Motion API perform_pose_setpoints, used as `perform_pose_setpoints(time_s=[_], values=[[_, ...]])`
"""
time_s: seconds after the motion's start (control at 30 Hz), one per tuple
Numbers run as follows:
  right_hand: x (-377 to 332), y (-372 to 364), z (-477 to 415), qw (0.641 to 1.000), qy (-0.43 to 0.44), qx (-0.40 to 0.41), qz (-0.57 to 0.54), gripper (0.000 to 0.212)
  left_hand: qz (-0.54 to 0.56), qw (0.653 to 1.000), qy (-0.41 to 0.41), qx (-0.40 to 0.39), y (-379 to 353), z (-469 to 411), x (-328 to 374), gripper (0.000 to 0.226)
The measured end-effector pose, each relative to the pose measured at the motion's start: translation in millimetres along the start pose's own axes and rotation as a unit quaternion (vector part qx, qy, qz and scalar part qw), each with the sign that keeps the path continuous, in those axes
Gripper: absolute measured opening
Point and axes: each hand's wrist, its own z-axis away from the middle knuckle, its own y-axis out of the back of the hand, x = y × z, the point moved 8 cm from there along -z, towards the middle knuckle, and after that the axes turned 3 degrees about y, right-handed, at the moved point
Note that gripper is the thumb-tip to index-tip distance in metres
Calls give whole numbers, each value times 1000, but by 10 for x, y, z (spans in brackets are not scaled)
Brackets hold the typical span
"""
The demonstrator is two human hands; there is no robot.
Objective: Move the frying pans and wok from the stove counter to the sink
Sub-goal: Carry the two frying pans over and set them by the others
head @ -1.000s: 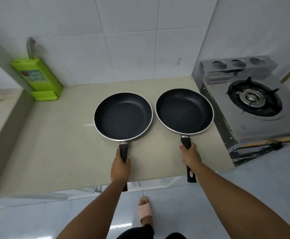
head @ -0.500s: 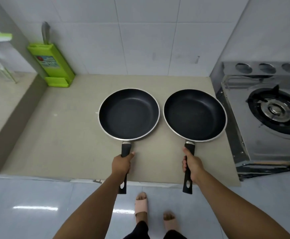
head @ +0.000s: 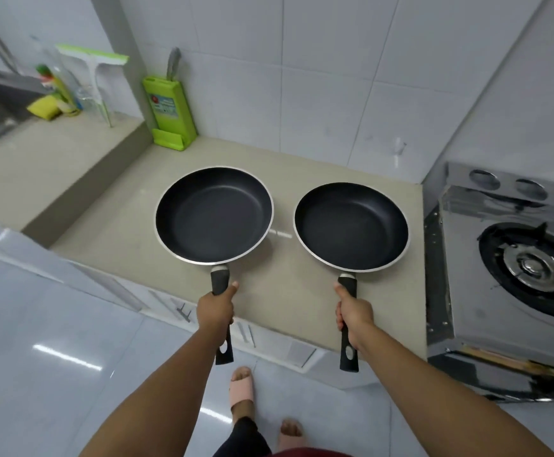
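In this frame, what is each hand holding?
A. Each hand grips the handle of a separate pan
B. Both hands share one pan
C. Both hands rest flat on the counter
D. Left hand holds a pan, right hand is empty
A: the left hand is closed on the left pan handle, the right hand on the right pan handle.

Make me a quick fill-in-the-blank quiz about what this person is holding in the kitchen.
1. Each hand grips a black frying pan by its ____.
2. The left hand holds the left pan; the right hand holds the ____ pan.
3. The gas stove is on the ____ side.
4. The knife holder is coloured ____.

Missing words: handle; right; right; green
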Motion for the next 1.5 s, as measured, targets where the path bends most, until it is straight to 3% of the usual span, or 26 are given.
perform_pose_setpoints(time_s=[0.37, 0.8, 1.2, 1.5], values=[[-417, -946, 486, 977, 98, -151, 116, 50, 79, 988, 6, 132, 1315, 485, -525, 41], [-301, -2669, 1584, 905, 161, -335, 208, 44, 180, 939, 45, 290, 2874, 909, -1141, 37], [303, -4509, 2895, 850, 177, -414, 274, 46, 277, 886, 80, 362, 4634, 820, -1770, 40], [777, -5851, 3760, 847, 172, -415, 284, 44, 287, 875, 105, 375, 6209, 442, -2120, 43]])
